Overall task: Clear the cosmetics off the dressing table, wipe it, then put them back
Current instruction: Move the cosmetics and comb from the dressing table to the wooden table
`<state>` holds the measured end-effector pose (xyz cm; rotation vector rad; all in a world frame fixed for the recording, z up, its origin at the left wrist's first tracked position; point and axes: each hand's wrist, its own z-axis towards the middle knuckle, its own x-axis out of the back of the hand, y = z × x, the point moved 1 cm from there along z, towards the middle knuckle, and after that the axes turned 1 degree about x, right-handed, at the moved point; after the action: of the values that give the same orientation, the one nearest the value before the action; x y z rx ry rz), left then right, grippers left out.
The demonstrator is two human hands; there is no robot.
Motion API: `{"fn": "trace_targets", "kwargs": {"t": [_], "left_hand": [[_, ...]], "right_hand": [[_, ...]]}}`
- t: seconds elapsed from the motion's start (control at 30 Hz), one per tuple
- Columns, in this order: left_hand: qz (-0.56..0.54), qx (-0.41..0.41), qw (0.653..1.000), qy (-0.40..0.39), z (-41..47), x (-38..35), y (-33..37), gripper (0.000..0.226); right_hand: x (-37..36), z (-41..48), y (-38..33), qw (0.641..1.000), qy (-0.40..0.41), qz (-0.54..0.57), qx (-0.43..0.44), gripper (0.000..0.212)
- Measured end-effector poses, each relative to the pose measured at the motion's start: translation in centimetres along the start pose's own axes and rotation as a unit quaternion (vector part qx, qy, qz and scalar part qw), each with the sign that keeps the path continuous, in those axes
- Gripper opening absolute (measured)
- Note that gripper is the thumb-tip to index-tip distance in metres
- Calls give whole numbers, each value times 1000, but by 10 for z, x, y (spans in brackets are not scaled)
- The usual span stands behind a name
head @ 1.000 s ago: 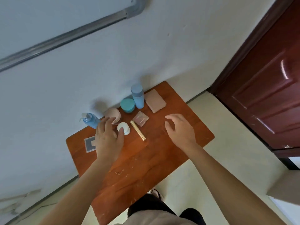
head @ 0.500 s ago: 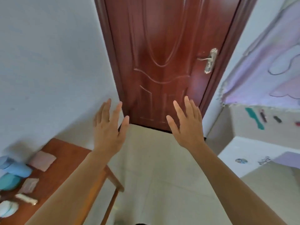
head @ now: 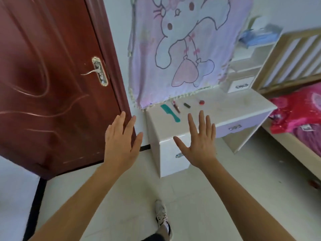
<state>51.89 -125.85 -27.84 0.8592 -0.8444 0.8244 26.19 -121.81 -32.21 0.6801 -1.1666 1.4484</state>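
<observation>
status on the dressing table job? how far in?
Done: nothing that shows. The teal plastic comb, thin dark-red stick, small dark tube and small red round jar lie on the white dressing table. In hand: nothing; left hand and right hand are open, empty. Left: clearing, wiping, returning.

White dressing table [head: 225, 108], pale glossy top, lilac drawer front under front edge. Four items lie flat in loose row near back edge, toward back left corner, all apart. Teal comb [head: 169, 113] leftmost, angled, handle toward front edge. Next, slim dark-red stick [head: 176, 106], then short dark tube [head: 187, 105]. Small red round pot [head: 201, 102] ends row, nearest table's middle.
</observation>
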Motion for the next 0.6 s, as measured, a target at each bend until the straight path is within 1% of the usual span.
{"fn": "trace_targets", "kwargs": {"t": [0.1, 0.2, 0.33, 0.43, 0.6], "left_hand": [[-19, -25, 999, -30, 57, -48, 21, 57], [-36, -29, 997, -58, 118, -89, 38, 59], [-55, -36, 993, -95, 197, -132, 57, 58], [-58, -41, 991, -114, 252, -155, 68, 64], [-53, -22, 989, -138, 308, -202, 77, 69]], "right_hand": [[-10, 42, 46, 999, -20, -30, -23, 90], [-18, 92, 86, 996, -44, -60, -47, 92], [-22, 162, 134, 993, -59, -94, -49, 91], [-23, 208, 163, 992, -54, -95, -59, 88], [-49, 255, 201, 993, -63, -74, -69, 84]]}}
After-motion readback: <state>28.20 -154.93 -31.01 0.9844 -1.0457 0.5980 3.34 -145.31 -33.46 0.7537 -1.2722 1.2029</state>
